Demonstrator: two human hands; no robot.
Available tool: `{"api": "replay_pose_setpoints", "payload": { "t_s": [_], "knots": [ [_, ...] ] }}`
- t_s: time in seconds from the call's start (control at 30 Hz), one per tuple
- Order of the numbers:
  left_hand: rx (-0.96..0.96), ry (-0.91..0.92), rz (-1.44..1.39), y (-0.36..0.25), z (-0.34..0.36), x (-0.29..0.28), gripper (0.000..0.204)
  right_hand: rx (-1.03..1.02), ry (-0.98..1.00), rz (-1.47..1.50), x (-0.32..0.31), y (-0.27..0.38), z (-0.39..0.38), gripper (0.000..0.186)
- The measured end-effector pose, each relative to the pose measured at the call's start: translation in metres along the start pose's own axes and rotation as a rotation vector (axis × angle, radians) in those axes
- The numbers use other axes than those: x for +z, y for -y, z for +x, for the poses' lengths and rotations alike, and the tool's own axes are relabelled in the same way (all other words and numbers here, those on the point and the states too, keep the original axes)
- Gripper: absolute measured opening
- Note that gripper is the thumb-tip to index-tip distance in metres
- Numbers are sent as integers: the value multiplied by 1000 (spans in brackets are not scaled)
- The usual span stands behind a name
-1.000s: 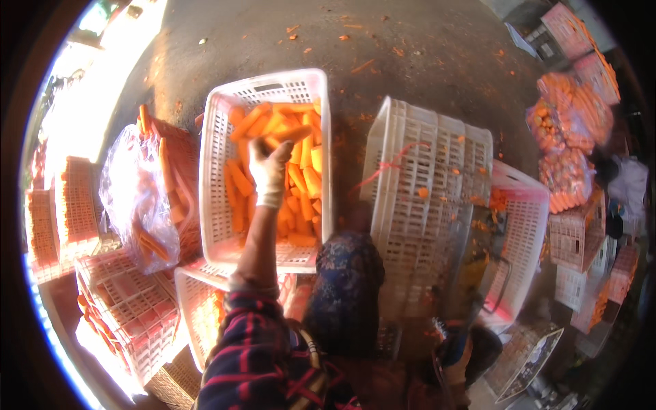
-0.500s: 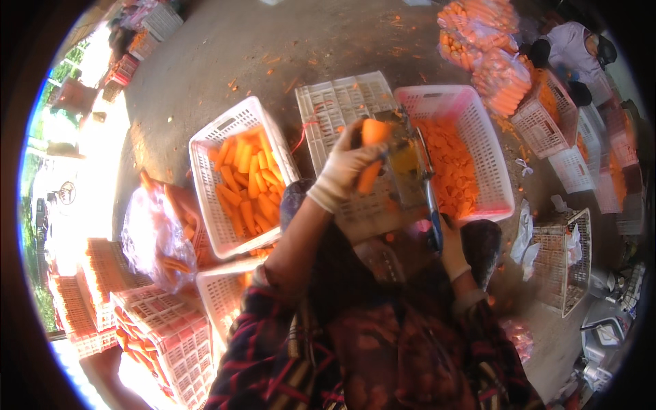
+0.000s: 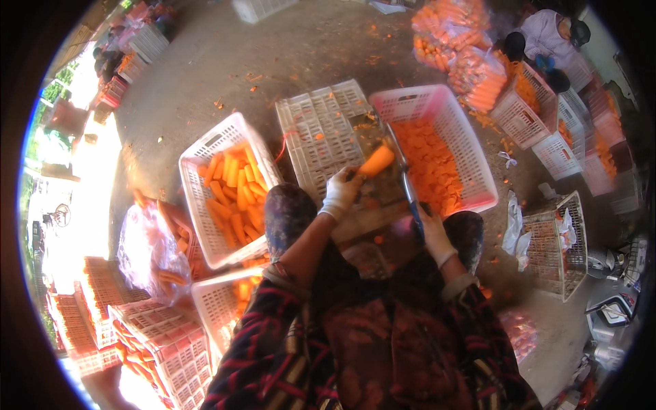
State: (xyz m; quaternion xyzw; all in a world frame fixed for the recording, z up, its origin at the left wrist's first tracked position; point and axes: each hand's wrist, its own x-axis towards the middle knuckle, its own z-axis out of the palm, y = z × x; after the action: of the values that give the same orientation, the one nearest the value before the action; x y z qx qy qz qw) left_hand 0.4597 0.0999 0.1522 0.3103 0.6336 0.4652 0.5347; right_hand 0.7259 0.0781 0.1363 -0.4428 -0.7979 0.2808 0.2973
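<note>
My left hand [image 3: 340,191], in a white glove, is closed around the narrow end of a peeled carrot [image 3: 378,161]. The carrot's thick end points up and right over a board on an upturned white crate [image 3: 311,130]. My right hand [image 3: 433,234], also gloved, grips the blue handle of a long knife [image 3: 408,186]. Its blade runs away from me along the board's right side, just right of the carrot. Beyond the blade stands a white crate [image 3: 471,150] with carrot slices [image 3: 427,164]. On the left, another crate [image 3: 197,212] holds peeled carrots [image 3: 236,195].
Bagged carrots [image 3: 471,75] are piled at the far right, near a person [image 3: 543,37] among crates. A wire-like crate [image 3: 547,246] with plastic bags stands right of my knee. Stacked carrot crates [image 3: 164,342] and a plastic bag [image 3: 150,253] lie at my left.
My left hand has come down toward me, and the carrot has tipped from nearly upright to slanting toward the blade. The whole view has shifted slightly.
</note>
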Motion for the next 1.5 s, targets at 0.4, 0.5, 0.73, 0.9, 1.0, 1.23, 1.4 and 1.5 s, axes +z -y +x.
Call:
{"api": "replay_pose_setpoints", "payload": {
  "t_s": [0.4, 0.5, 0.73, 0.9, 1.0, 1.23, 1.4, 1.5],
  "knots": [
    [439, -177, 486, 7, 28, 1, 32, 859, 107, 611, -64, 115, 64, 31],
    [494, -183, 396, 16, 31, 2, 32, 746, 100, 327, -36, 72, 44, 34],
    [500, -173, 477, 9, 32, -9, 35, 617, 111, 283, -2, 39, 24, 33],
    [485, -183, 486, 17, 29, 0, 34, 356, 234, 301, -65, 99, 56, 23],
    [548, -204, 486, 15, 36, 4, 31, 740, 158, 401, -47, 97, 51, 28],
    [565, -196, 474, 22, 42, -5, 30, 635, 61, 234, 5, 33, 17, 41],
    [523, -137, 446, 13, 34, -1, 28, 406, 178, 381, -66, 113, 58, 39],
    [559, -187, 429, 21, 42, 8, 28, 841, 93, 446, -42, 102, 49, 38]
  ]
}}
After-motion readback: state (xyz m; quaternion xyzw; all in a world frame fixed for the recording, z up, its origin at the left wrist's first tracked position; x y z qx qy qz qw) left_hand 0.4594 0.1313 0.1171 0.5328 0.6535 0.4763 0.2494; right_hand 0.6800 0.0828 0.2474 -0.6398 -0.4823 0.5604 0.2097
